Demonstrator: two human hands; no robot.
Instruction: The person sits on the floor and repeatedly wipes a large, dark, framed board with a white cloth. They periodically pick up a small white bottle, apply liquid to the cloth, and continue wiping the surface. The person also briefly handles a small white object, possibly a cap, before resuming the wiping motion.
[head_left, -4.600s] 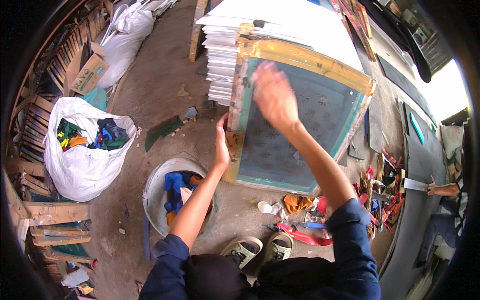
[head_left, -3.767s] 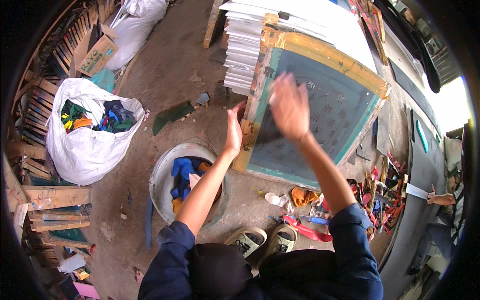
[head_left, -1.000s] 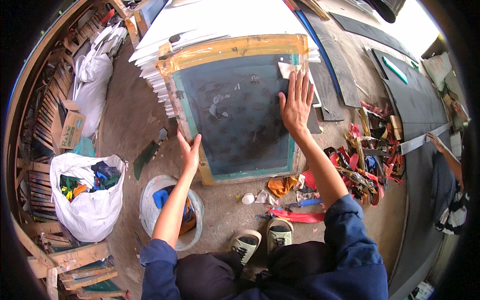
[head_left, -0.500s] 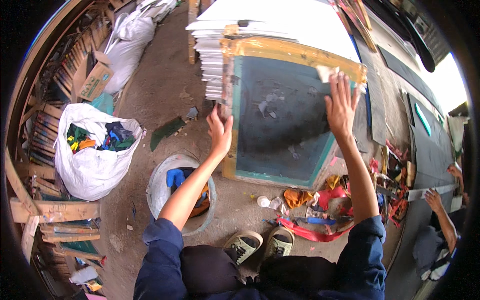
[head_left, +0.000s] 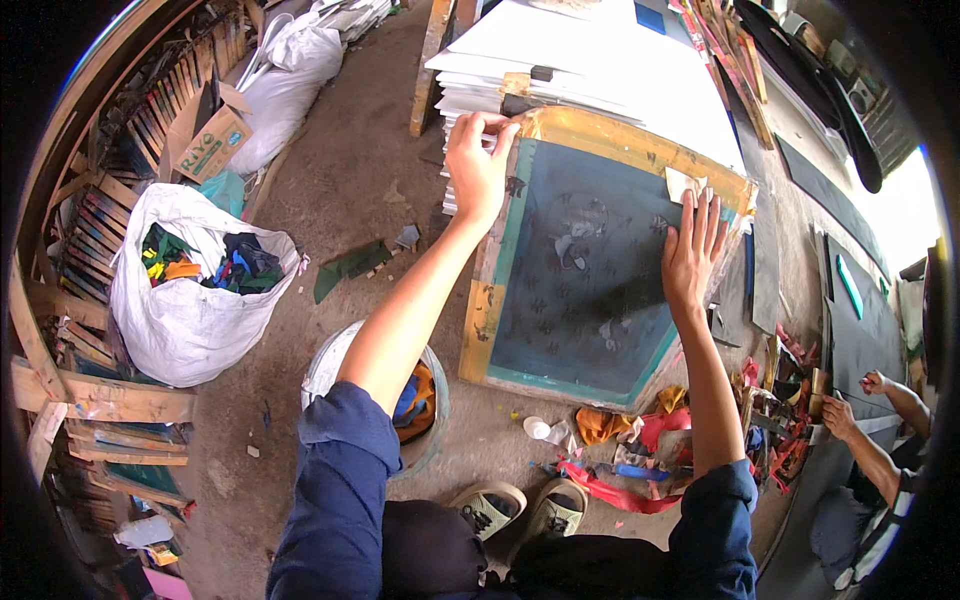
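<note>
A screen-printing frame [head_left: 590, 270] leans, slightly tilted, against a stack of white sheets [head_left: 590, 60]. It has dark mesh, green edging and wooden bars covered with yellow-brown tape. Around its upper left corner my left hand [head_left: 478, 170] is closed, thumb and fingers pinching the bar. My right hand [head_left: 692, 262] lies flat on the mesh near the upper right, fingers stretched out. Just past those fingertips is a cream scrap [head_left: 685, 184] against the taped top bar. Pale smudges and small dark marks show on the mesh.
A bucket with cloth [head_left: 435, 440] stands beneath my left forearm. Further left are a white sack of rags [head_left: 200, 330] and a cardboard box [head_left: 207, 135]. Coloured scraps [head_left: 620, 440] litter the floor near my shoes. Another person's hands [head_left: 850, 415] work over a dark sheet at right.
My left hand has moved from the frame's left side up to its upper left corner. The frame is now tilted more clockwise. My right hand stays on the mesh. The other person's hands have shifted.
</note>
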